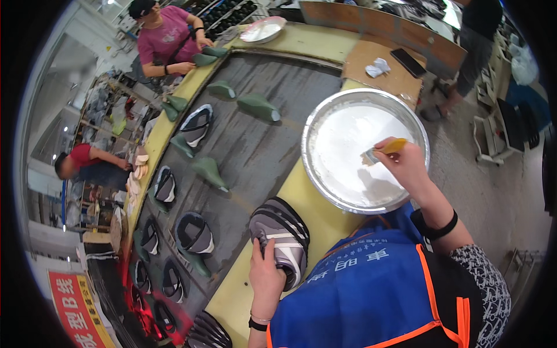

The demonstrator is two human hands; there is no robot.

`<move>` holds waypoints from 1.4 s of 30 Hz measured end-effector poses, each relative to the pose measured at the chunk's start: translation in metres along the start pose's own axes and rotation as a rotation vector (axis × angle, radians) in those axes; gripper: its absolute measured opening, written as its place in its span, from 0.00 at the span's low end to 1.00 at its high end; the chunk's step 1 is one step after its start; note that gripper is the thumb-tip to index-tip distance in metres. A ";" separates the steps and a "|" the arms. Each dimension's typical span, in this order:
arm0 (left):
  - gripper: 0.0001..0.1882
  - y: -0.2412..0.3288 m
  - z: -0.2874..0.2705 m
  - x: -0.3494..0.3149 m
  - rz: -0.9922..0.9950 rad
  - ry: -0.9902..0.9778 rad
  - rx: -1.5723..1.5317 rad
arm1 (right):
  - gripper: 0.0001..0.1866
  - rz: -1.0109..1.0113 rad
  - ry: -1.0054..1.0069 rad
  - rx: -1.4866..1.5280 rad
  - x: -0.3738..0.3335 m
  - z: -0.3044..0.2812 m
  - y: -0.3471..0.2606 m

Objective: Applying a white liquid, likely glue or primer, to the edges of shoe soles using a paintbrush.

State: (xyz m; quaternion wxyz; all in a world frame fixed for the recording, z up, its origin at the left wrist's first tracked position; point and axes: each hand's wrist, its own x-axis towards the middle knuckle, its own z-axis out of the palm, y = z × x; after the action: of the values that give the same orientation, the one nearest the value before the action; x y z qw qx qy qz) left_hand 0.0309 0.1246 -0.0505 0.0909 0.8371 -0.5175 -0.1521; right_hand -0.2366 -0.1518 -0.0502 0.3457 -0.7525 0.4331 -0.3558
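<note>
At the lower middle my left hand (267,276) is closed on the grey and white top shoe upper (278,236) of a small stack, two fingers laid across it. The stack rests on the yellow bench edge beside the belt. My right hand (404,168) grips a flat brush (395,145) with a yellow handle. Its bristles meet the white substance (342,130) inside a wide metal basin (308,124), which stands on the bench to the right. I cannot tell whether that white stuff is paste or liquid.
The dark conveyor belt (267,159) carries green shoe lasts (259,107) and several uppers (194,232). More stacked uppers (208,330) lie nearer me. Cardboard (377,55) behind the basin holds a phone (408,62) and crumpled white paper (378,68). Two people work across the belt; another stands at the far right.
</note>
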 end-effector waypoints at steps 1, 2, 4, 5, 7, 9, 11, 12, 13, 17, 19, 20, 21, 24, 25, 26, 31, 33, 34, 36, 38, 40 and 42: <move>0.37 0.002 -0.003 0.000 -0.040 0.053 0.011 | 0.09 0.091 0.022 -0.070 0.000 0.002 0.002; 0.36 0.002 -0.011 0.001 -0.011 0.089 -0.029 | 0.09 0.010 -0.022 -0.213 -0.001 0.003 0.004; 0.36 -0.002 -0.032 -0.001 0.034 0.152 -0.140 | 0.10 -0.030 -0.067 -0.371 -0.007 0.002 0.008; 0.38 -0.005 -0.044 -0.001 0.052 0.161 -0.244 | 0.10 0.023 -0.142 -0.415 -0.009 0.001 0.009; 0.35 -0.008 -0.061 -0.006 0.052 0.300 -0.487 | 0.10 0.098 -0.206 -0.462 -0.012 -0.004 0.007; 0.30 -0.009 -0.066 -0.013 -0.060 0.383 -1.084 | 0.10 0.032 -0.166 -0.119 -0.018 -0.009 0.000; 0.26 -0.012 -0.069 -0.006 0.062 0.503 -0.968 | 0.10 0.081 -0.130 -0.118 -0.022 -0.012 -0.006; 0.25 -0.012 -0.069 0.001 0.068 0.524 -1.181 | 0.10 0.068 -0.076 -0.083 -0.022 -0.013 -0.007; 0.26 -0.011 -0.066 0.008 -0.039 0.433 -1.444 | 0.10 -0.020 -0.014 -0.004 -0.022 -0.012 -0.007; 0.19 0.009 -0.046 0.046 -0.221 -0.040 -1.952 | 0.11 -0.085 -0.033 -0.297 -0.014 -0.002 0.005; 0.15 0.031 -0.026 0.058 -0.388 -0.051 -1.899 | 0.12 -0.009 -0.098 -0.440 -0.015 0.001 0.012; 0.14 0.038 -0.022 0.064 -0.460 -0.193 -1.843 | 0.12 -0.025 -0.104 -0.395 -0.015 0.002 0.012; 0.14 0.048 -0.017 0.071 -0.394 -0.294 -1.757 | 0.11 -0.068 -0.104 -0.326 -0.013 0.001 0.015; 0.18 0.065 -0.015 0.083 -0.424 -0.624 -1.777 | 0.10 -0.006 -0.014 -0.237 -0.009 -0.007 0.007; 0.19 0.071 -0.013 0.088 -0.517 -0.692 -1.777 | 0.10 0.032 -0.024 -0.250 -0.008 -0.011 0.002; 0.19 0.077 -0.011 0.092 -0.528 -0.807 -1.712 | 0.10 -0.054 0.019 -0.137 -0.008 -0.014 -0.004; 0.17 0.108 0.003 0.103 -0.631 -0.818 -1.718 | 0.08 -0.414 0.011 0.006 0.006 -0.024 -0.027; 0.16 0.118 0.001 0.099 -0.574 -0.778 -1.630 | 0.07 -0.395 -0.003 -0.017 0.012 -0.026 -0.025; 0.16 0.121 -0.001 0.099 -0.576 -0.636 -1.562 | 0.07 -0.379 -0.024 -0.040 0.014 -0.026 -0.022; 0.16 0.127 -0.006 0.098 -0.463 -0.572 -1.527 | 0.07 -0.306 -0.020 -0.091 0.017 -0.030 -0.013; 0.16 0.132 -0.010 0.097 -0.351 -0.370 -1.508 | 0.07 -0.201 -0.009 -0.149 0.016 -0.034 -0.004; 0.17 0.136 -0.011 0.097 -0.388 -0.268 -1.470 | 0.08 -0.112 -0.015 -0.109 0.014 -0.038 0.004; 0.17 0.138 -0.010 0.097 -0.350 -0.079 -1.431 | 0.10 -0.062 0.012 -0.012 0.014 -0.037 0.008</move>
State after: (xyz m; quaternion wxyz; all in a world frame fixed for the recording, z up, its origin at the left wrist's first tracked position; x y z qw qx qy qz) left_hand -0.0404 -0.0243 -0.0138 0.5706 0.6373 -0.1536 -0.4947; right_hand -0.2658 -0.1753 -0.0343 0.3273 -0.7655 0.4140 -0.3681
